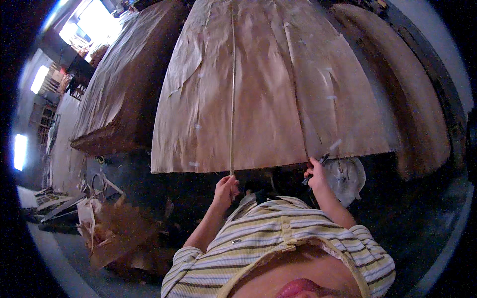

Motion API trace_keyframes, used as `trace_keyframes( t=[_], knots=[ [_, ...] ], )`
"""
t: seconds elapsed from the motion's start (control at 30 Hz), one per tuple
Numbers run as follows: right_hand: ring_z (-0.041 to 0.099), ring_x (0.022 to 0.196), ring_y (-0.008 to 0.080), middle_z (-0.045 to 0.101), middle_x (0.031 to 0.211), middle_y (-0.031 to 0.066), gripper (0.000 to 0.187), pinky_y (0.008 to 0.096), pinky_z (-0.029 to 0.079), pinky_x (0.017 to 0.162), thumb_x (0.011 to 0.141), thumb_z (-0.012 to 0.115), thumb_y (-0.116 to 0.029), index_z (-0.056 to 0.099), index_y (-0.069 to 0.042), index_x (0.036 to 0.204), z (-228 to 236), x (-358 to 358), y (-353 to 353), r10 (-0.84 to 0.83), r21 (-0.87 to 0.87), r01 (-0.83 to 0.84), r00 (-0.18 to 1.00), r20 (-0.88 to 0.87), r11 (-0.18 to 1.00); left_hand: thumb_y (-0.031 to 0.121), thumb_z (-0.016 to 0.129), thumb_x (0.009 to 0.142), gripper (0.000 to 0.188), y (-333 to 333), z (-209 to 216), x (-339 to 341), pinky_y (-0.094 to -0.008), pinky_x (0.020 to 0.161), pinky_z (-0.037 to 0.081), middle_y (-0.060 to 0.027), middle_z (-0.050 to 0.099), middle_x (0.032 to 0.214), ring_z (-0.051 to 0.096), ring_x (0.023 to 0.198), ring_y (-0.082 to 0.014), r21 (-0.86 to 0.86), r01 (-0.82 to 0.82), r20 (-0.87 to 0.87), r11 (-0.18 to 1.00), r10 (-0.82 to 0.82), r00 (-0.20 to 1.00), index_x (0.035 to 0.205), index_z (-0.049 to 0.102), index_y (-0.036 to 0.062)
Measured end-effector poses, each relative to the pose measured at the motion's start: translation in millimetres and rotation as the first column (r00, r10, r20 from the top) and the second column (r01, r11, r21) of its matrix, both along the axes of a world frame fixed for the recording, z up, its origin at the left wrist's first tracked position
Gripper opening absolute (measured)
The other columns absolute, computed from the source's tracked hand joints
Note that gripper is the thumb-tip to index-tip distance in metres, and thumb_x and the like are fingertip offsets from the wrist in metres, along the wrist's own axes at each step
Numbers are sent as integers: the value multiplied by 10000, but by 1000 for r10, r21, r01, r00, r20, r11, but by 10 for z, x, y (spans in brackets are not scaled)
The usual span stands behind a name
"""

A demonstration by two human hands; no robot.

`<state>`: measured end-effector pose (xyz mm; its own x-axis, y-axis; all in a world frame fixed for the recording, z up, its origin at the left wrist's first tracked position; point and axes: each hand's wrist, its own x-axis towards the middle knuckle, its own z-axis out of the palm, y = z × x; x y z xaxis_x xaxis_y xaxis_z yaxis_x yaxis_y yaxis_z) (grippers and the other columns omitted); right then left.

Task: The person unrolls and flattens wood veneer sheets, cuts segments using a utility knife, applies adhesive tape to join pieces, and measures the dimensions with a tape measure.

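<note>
A broad stack of thin brown wood veneer sheets (pixel 263 99) lies in front of me, with small pieces of pale tape along its seams. My left hand (pixel 227 191) is closed at the near edge around the end of a long thin stick (pixel 232 89), which runs straight away from me across the top sheet. Further right, my right hand (pixel 316 175) touches the same edge near a lengthwise seam. Its fingers are closed on a small dark hand tool (pixel 324 159), whose exact kind I cannot make out.
Another veneer stack (pixel 126 84) stands to the left, and curved brown sheets (pixel 412 94) lie to the right. A crumpled pale plastic bag (pixel 345 179) hangs below the edge beside my right hand. Veneer scraps (pixel 119 231) are heaped on the floor at lower left.
</note>
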<state>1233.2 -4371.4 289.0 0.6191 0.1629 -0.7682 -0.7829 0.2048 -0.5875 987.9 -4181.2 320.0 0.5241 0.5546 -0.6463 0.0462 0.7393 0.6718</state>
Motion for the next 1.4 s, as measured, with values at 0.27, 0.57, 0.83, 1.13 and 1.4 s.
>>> trace_keyframes(
  t=[0.27,0.57,0.83,1.13,1.4],
  knots=[
    [353,456,95,410,597,-5,141,246,299,409,764,569,-199,466,-104,748,326,227,191,-107,23,104,963,247,994,304,454,841,329,169,-267,112,-273,533,457,-98,520,733,500,588,-170,-437,77,405,896,119,906,901,487,-18],
    [398,519,112,479,670,1,147,274,342,465,796,494,-257,500,-110,787,-83,199,-5,-84,73,71,978,190,995,331,467,833,276,494,-327,132,-232,416,334,-50,478,623,437,485,-125,-223,19,286,975,47,957,757,480,66],
    [381,568,87,456,706,5,144,236,288,425,771,558,-244,501,-132,842,-196,699,-391,-224,-41,238,951,214,970,218,538,788,170,392,-179,184,-236,340,261,-12,425,509,376,393,-95,227,-71,77,971,55,996,715,489,73],
    [404,521,115,482,688,23,55,249,295,403,799,486,-135,490,-88,829,104,749,-595,-146,-42,166,944,296,985,120,522,763,77,-34,-120,99,-225,344,271,-9,426,529,388,396,-98,263,-187,9,946,191,982,709,499,71],
    [387,479,129,452,661,37,146,272,288,382,756,550,-134,461,-67,851,37,1419,463,-159,-130,198,952,260,972,139,544,778,140,1058,-126,853,-226,344,294,-1,414,535,404,399,-101,353,-213,71,911,201,977,676,483,67]
  ],
)
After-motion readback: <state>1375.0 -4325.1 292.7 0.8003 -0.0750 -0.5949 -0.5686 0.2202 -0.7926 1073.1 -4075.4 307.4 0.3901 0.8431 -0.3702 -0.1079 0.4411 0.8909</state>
